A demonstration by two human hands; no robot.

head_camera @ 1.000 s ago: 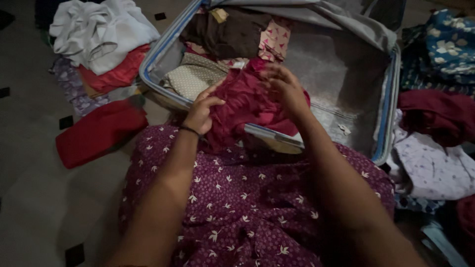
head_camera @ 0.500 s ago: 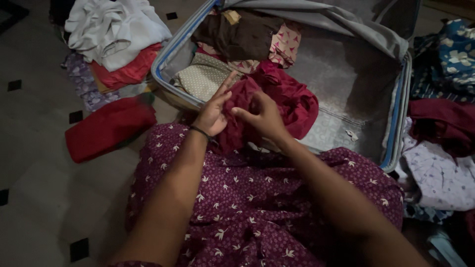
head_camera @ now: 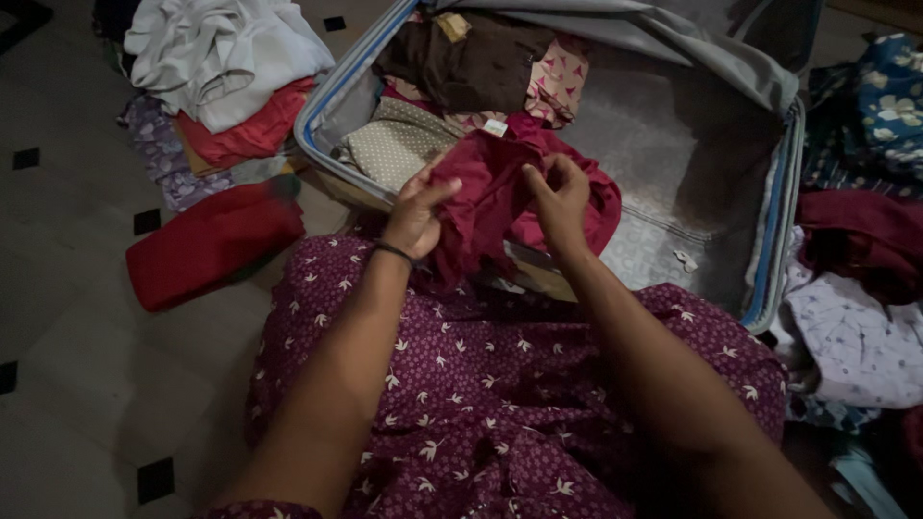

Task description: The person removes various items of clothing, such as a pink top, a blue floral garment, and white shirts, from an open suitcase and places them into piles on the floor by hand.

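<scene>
Now | left hand (head_camera: pixel 415 216) and right hand (head_camera: pixel 558 197): fingers pinch maroon garment (head_camera: pixel 500 192), frame centre, over suitcase (head_camera: pixel 769 221) rim | risk: loose cloth may slip, unfolding onto folded stack (head_camera: pixel 399 144).

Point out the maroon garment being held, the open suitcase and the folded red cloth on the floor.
maroon garment (head_camera: pixel 486 197), head view, bunched middle between the hands.
open suitcase (head_camera: pixel 332 86), head view, blue left rim.
folded red cloth (head_camera: pixel 212 240), head view, its middle.

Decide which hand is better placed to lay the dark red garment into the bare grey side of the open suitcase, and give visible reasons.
Probably the right hand: it grips the dark red garment on the side nearer the suitcase's bare grey lining. The left hand holds the opposite edge, by the folded clothes.
</scene>
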